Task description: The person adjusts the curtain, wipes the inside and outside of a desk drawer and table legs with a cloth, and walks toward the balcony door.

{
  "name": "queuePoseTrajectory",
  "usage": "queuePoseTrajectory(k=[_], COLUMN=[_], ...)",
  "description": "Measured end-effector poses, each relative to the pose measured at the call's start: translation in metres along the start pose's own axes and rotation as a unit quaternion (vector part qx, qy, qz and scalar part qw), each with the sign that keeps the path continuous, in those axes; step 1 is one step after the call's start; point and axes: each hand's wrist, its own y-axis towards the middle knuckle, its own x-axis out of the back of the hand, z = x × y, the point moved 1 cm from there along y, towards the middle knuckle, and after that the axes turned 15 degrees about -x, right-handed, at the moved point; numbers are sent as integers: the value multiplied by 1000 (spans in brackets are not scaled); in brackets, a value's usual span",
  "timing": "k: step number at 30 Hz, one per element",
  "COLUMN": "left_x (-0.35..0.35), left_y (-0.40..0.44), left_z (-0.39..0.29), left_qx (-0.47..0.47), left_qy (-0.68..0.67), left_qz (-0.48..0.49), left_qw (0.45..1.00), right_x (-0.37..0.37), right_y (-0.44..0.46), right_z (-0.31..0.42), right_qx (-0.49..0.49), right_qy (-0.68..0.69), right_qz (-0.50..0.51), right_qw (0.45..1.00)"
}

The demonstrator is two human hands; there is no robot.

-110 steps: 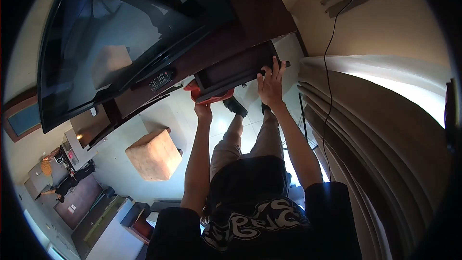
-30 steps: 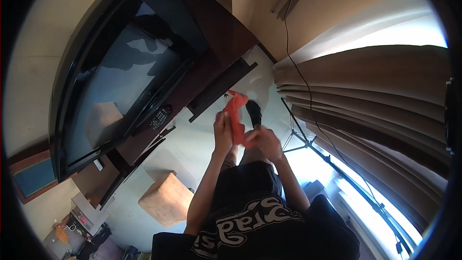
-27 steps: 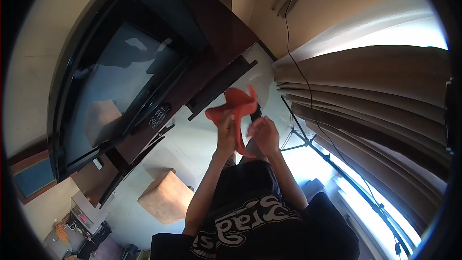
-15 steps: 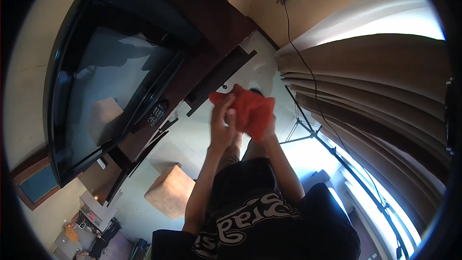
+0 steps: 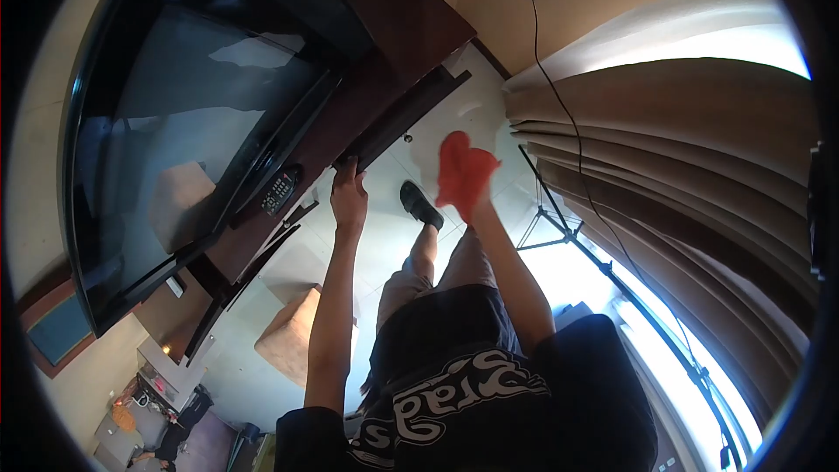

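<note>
My right hand [image 5: 481, 208] holds a red cloth [image 5: 461, 173], bunched and slightly blurred, above the floor. The cloth covers most of its fingers. My left hand [image 5: 350, 198] is at the near end of a dark drawer [image 5: 411, 114] that stands partly pulled out of the TV cabinet [image 5: 398, 44]. Its fingers curl over the drawer's edge. A small round knob [image 5: 408, 138] shows on the drawer's front.
A large television [image 5: 201, 122] stands on the cabinet with a remote control [image 5: 280, 192] beside it. A tan stool [image 5: 288, 332] is at lower left. A black tripod stand [image 5: 572, 234], a hanging cable [image 5: 572, 135] and brown curtains [image 5: 682, 131] are at right.
My left hand has let go of the red cloth and moved left to the drawer's edge. My right hand keeps the cloth, now hanging in a different shape. The view has shifted slightly.
</note>
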Motion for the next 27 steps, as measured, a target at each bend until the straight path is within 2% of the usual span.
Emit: queuePoseTrajectory(k=[2,4,7,9,11,13,16,17,19,22,25,27], left_x=[2,0,-5,-6,-5,-3,-5,-7,-7,-6,-5,-5], left_y=[3,4,3,3,3,4,3,2,2,3,5,2], left_z=[-1,3,8,8,8,8,9,11,12,11,10,11], left_qx=[18,5,0,0,-4,3,-10,-17,-18,-13,-16,-14], left_qy=[-17,-38,-44,-42,-40,-39,-32,-27,-32,-31,-31,-31], left_qz=[1,-13,-19,-19,-19,-7,-15,-24,-23,-10,-3,-1], left_qw=[1000,999,999,999,999,999,999,999,999,999,999,999], right_x=[-10,10,-65,-76,-75,-87,-63,-59,-62,-73,-87,-85], right_y=[58,150,112,115,125,109,149,153,144,115,93,95], right_z=[-31,-78,-71,-72,-71,-58,-53,-53,-52,-68,-60,-54], right_qx=[78,238,362,358,288,136,86,163,302,432,317,285], right_qy=[-32,-125,-274,-303,-299,-195,-308,-431,-637,-678,-598,-635], right_qz=[-28,-80,-48,-58,-80,-68,-189,-225,-279,-299,-247,-227], right_qw=[996,960,890,881,906,969,928,858,652,514,693,682])
